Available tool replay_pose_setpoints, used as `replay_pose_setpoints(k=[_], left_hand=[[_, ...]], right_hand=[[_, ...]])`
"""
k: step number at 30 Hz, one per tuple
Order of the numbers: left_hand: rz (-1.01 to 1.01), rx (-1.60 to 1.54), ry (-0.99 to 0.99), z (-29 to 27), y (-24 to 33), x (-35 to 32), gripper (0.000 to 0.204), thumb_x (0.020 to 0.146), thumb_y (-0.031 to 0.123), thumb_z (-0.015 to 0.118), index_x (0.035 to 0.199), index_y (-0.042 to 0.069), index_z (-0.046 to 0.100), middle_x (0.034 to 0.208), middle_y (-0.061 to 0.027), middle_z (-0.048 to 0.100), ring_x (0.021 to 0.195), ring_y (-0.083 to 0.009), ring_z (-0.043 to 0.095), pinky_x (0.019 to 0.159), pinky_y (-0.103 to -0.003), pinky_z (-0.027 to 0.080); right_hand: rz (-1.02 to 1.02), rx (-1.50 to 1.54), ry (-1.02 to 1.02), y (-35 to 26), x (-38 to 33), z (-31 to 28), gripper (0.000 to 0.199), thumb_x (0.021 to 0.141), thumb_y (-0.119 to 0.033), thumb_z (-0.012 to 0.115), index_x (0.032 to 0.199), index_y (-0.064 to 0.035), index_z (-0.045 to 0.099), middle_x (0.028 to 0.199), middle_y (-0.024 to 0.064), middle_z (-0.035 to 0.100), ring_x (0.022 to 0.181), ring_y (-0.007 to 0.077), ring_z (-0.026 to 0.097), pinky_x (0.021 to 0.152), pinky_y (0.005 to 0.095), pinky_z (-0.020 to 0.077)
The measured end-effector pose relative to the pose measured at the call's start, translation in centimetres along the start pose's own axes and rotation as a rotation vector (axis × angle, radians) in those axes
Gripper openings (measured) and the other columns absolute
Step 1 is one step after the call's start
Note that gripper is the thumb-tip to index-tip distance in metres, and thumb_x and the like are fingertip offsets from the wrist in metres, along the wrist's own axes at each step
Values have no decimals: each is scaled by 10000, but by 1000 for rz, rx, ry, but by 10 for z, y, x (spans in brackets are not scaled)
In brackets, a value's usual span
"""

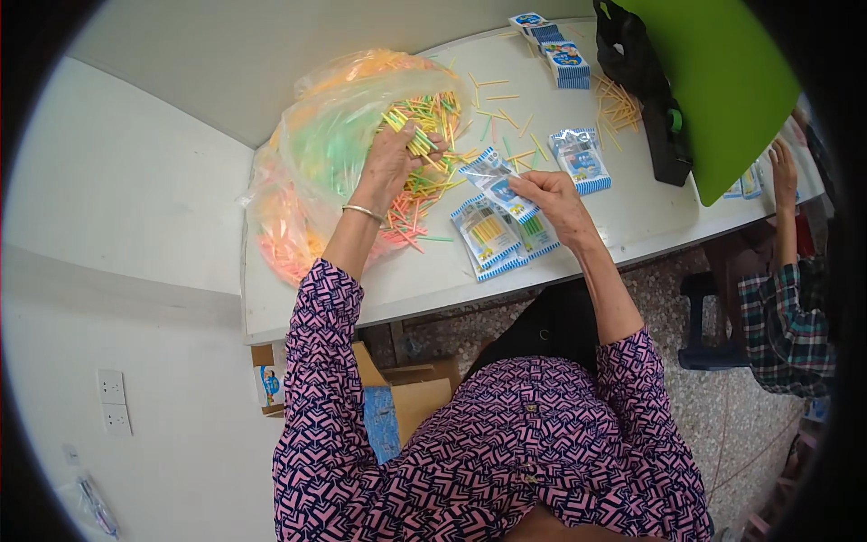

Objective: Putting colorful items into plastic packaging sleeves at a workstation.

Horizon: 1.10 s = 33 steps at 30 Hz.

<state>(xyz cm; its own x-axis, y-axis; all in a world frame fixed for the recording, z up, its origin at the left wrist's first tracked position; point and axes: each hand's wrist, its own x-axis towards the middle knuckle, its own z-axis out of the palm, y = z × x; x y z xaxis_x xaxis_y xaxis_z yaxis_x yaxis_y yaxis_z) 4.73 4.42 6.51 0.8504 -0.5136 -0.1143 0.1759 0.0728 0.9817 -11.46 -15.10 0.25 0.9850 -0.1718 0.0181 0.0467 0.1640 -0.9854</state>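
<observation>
Head view, looking down at a white surface [424,280] set against a pale wall. Our left hand [390,165] reaches into the mouth of a large clear plastic bag [312,172] full of thin coloured sticks [432,117] in yellow, green, orange and pink; the fingers [424,144] are curled around a small bunch of these sticks, pinching them at the top of the loose heap. A thin bangle [362,211] sits on that wrist.

Our right hand [555,200] is just beside the heap, to its right, and its fingers pinch a small blue-and-white packet [492,181] by the lower edge, holding it tilted above the surface. Directly below it lie two more filled packets [501,235] side by side near the front edge, sticks visible through their clear windows. Another packet [581,159] lies further right, and a stack of packets [555,50] sits at the far edge. Loose sticks are scattered across the middle of the surface.

A black bag [646,90] and a bright green board [713,81] lie at the far right. Another person's hand [782,176], with a plaid sleeve, rests at the right end. Cardboard boxes [406,397] stand on the floor under the surface.
</observation>
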Motion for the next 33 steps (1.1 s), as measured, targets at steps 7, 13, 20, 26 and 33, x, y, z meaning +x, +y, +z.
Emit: replay_pose_setpoints(k=[7,13,20,26,33], left_hand=[[-105,61,52,-7,-29,7,184,948,157,447,1048,2,439,884,-137,575,769,-233,611,673,-350,551],[341,1198,180,-13,-44,21,242,923,205,501,827,-7,435,738,-102,538,688,-160,597,590,-297,525],[376,754,179,-14,-40,21,322,920,249,491,776,-25,399,679,-180,549,575,-251,635,515,-341,500],[296,146,62,32,-4,-7,286,956,269,432,901,-12,442,843,-154,615,748,-246,655,623,-302,545],[336,-9,-25,72,2,-33,303,970,279,406,1033,-16,425,898,-165,619,816,-257,653,695,-307,551]], right_hand=[[71,19,-16,6,0,-7,225,827,-222,665,863,0,685,735,-34,606,671,15,478,614,168,359],[62,13,2,8,0,-8,227,825,-228,665,860,-4,688,731,-31,611,665,15,477,609,165,356],[74,60,-22,-2,-3,-4,212,829,-232,662,745,-37,664,664,-61,552,620,0,418,565,175,311],[49,105,-75,-5,-4,-5,205,835,-227,658,737,-47,657,662,-68,542,612,-5,409,560,171,303],[84,176,-114,-3,-9,-4,196,847,-205,644,875,-14,684,757,-41,613,685,2,496,619,156,380]])
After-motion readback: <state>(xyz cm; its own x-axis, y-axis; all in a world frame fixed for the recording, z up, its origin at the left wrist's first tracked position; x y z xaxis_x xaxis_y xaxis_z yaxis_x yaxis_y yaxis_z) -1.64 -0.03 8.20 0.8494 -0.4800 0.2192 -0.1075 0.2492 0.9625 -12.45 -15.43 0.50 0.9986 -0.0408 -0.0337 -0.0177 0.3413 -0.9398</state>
